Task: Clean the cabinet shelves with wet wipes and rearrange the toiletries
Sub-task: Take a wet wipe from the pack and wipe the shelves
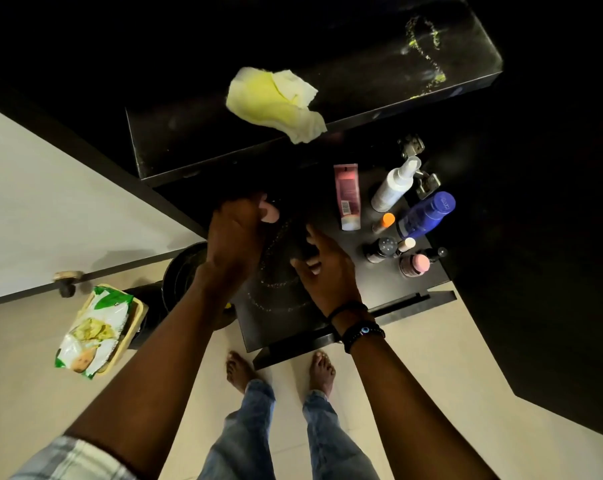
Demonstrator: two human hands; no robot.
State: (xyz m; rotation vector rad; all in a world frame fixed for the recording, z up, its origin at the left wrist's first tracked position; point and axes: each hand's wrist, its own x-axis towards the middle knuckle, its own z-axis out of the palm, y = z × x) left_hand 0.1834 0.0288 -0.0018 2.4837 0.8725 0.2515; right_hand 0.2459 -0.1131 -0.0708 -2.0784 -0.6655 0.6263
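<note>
Both of my forearms reach forward from the bottom edge, above my jeans and bare feet on the pale floor. My left hand [232, 233] is curled around a small pink item [270, 212] at its fingertips; what that item is, I cannot tell. My right hand [324, 268], with dark bracelets [359, 327] at the wrist, hovers over the lower shelf [282, 320] with fingers loosely bent; whether it holds anything, I cannot tell.

Used wipe [276, 102]: white, stained yellow-green, crumpled, lying on the upper shelf [362, 84] beyond both hands, its lower corner hanging over the front edge. That shelf is black and glossy, with a curved trail of yellow-green specks near its right end. A similar faint ring of specks marks the lower shelf between my hands.

Toiletries, grouped to the right of my right hand: a pink tube [347, 197] lying flat, a white spray bottle [395, 183], a blue bottle [426, 214], an orange-capped bottle [385, 222] and several small dark bottles, one with a pink cap [414, 265].

Left of my left arm, a green-and-white wipe packet [92, 332] rests on a yellow tray [133, 327], beside a dark round bin [182, 271].
</note>
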